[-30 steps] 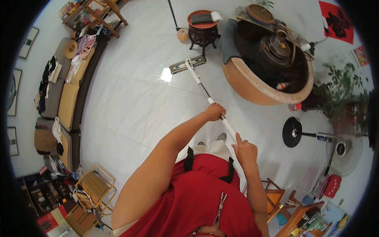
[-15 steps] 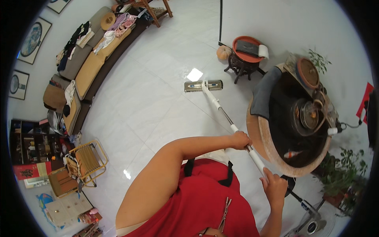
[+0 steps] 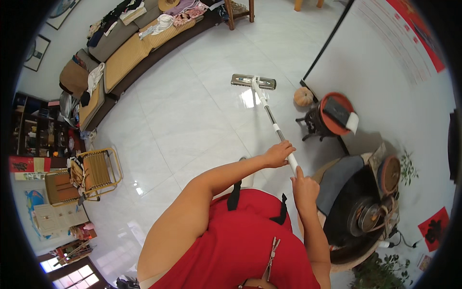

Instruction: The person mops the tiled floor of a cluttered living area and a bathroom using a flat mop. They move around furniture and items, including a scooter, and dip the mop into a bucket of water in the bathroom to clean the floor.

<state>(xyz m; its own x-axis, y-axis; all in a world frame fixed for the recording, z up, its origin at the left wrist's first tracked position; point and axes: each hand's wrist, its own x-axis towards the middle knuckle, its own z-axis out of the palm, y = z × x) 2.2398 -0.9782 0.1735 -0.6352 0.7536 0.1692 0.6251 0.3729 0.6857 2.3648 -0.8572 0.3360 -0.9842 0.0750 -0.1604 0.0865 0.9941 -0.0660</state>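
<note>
A flat mop (image 3: 275, 126) with a white and metal handle slants away from me, its wide silver-grey head (image 3: 253, 82) resting on the glossy pale tile floor (image 3: 192, 108). My left hand (image 3: 280, 154) is wrapped round the handle partway along. Nearer to me, my right hand (image 3: 305, 190) grips the handle's white upper end, with the thumb laid along it. Both hands are closed on the same handle, the left one farther forward.
To the right stand a dark carved stool (image 3: 315, 120) bearing a red tray (image 3: 337, 113), a pumpkin (image 3: 303, 96) and a round dark basin (image 3: 353, 212). A long sofa (image 3: 127, 62) with clothes lines the left, and a folding chair (image 3: 98, 168) stands nearer.
The mop head has moved farther forward across the floor, and both hands have gone along with the handle. My view has turned and shifted, so the stool and basin appear lower.
</note>
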